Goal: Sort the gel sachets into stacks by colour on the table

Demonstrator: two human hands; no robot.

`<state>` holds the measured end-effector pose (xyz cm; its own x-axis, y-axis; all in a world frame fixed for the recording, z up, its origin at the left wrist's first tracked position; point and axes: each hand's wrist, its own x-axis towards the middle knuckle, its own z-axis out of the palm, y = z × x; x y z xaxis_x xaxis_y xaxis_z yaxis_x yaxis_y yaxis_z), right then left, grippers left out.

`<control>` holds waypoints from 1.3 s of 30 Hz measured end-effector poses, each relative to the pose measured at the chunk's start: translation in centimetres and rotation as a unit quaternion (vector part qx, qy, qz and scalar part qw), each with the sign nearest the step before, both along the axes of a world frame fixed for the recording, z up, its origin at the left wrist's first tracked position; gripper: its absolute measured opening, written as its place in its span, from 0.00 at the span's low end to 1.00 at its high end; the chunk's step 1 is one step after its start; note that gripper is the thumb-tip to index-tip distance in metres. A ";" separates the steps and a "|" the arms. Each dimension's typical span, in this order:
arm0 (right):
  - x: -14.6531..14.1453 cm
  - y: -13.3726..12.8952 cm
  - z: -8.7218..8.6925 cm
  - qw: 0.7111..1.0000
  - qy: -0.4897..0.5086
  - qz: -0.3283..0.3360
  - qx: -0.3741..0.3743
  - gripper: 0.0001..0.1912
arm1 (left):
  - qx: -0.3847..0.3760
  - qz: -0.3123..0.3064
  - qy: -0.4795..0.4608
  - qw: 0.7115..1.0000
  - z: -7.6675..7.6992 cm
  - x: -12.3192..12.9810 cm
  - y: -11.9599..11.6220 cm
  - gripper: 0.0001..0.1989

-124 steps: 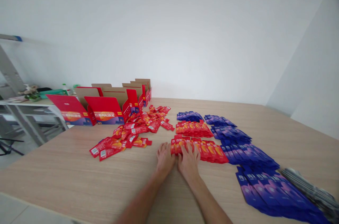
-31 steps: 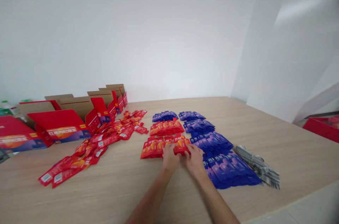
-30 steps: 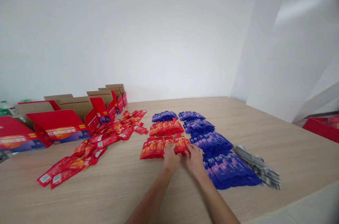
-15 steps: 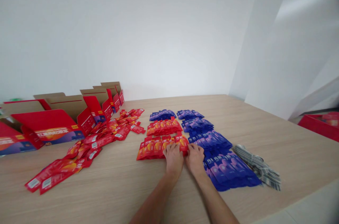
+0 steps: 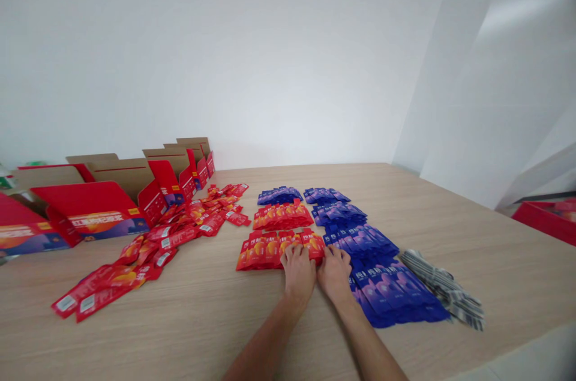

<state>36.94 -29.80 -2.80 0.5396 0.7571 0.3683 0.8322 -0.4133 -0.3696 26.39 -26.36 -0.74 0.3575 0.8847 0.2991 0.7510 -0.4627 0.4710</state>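
My left hand (image 5: 299, 270) rests at the front edge of the nearest row of red sachets (image 5: 263, 251), its fingers curled down on the right end. Close beside it, my right hand (image 5: 335, 272) has its fingers bent round the row's right corner. Between the two hands lies the rightmost red sachet (image 5: 312, 240), its lower part partly covered by fingers. Another row of red sachets (image 5: 282, 216) lies just behind. Blue sachets (image 5: 396, 291) in overlapping rows begin right of my right hand, close to its knuckles.
Loose red sachets (image 5: 180, 231) are heaped at the left. Behind them stand open red cartons (image 5: 96, 210) with raised flaps. A striped cloth bundle (image 5: 443, 285) lies right of the blue sachets. At the far right is a red box (image 5: 546, 222). A white wall backs the table (image 5: 189, 333).
The view has shifted slightly, moving the whole scene. Both hands stay at the right end of the near red row, where the last sachet now lies more evenly with its neighbours.
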 end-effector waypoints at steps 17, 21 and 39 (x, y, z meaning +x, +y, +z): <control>-10.0 2.7 2.3 0.990 -0.041 0.132 0.021 0.25 | 0.005 0.102 0.005 0.995 1.7 -11.1 1.4 0.25; -14.5 3.7 2.2 0.979 -0.036 0.197 0.028 0.25 | 0.002 0.148 0.020 0.989 1.4 -16.2 2.0 0.25; -32.2 11.3 0.2 0.921 -0.031 0.386 0.054 0.23 | 0.018 0.321 0.072 0.944 0.5 -34.9 6.2 0.28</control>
<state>4.73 -18.54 -2.61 -0.1682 0.8635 0.4754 0.8840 0.3456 -0.3149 -8.48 -20.18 -0.28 -0.2104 0.9228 0.3228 0.9372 0.0965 0.3351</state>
